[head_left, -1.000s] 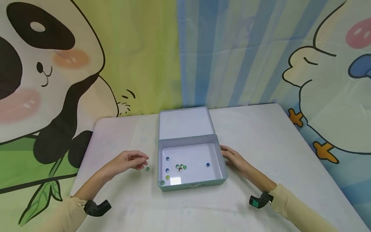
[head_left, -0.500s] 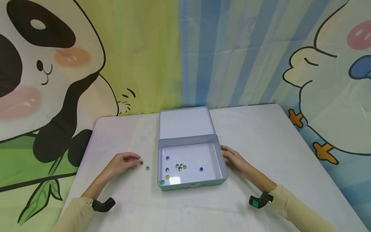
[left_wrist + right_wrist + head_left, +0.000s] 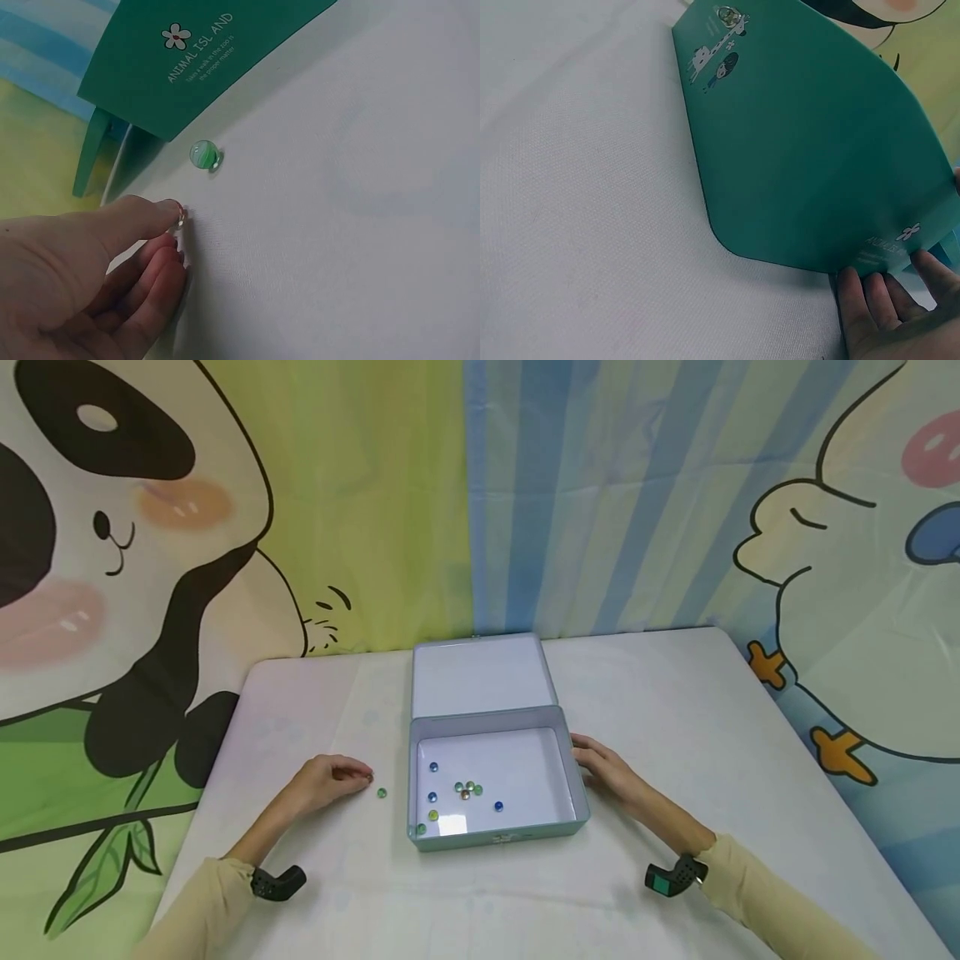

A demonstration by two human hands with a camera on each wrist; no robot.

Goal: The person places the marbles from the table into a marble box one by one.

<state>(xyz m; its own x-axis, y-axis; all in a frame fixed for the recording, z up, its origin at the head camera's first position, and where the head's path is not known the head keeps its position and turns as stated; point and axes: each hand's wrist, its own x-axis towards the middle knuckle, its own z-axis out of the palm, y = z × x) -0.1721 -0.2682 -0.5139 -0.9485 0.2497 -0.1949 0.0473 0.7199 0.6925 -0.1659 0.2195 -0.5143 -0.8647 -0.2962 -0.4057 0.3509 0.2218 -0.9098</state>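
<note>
My left hand (image 3: 324,782) is left of the green tin box (image 3: 498,837), its thumb and fingers pinching a clear reddish marble (image 3: 181,215) at the tabletop. Just beyond the fingertips, a green swirled marble (image 3: 204,154) lies on the cloth, between hand and box. The box stands with its lid (image 3: 480,677) folded back. Several marbles lie inside, among them a dark blue marble (image 3: 498,807) and a yellow marble (image 3: 433,816). My right hand (image 3: 611,774) rests its fairly straight fingers (image 3: 853,296) against the box's right wall.
A white cloth (image 3: 637,693) covers the table. Behind it hangs a curtain (image 3: 570,502) with stripes and cartoon animals. A dark band with a camera (image 3: 279,883) sits on the left wrist, another camera (image 3: 675,877) on the right.
My left hand draws back left from beside the green marble, exposing the reddish marble, then moves slightly right and pinches it. The dark blue marble rolls left inside the box. The right hand stays.
</note>
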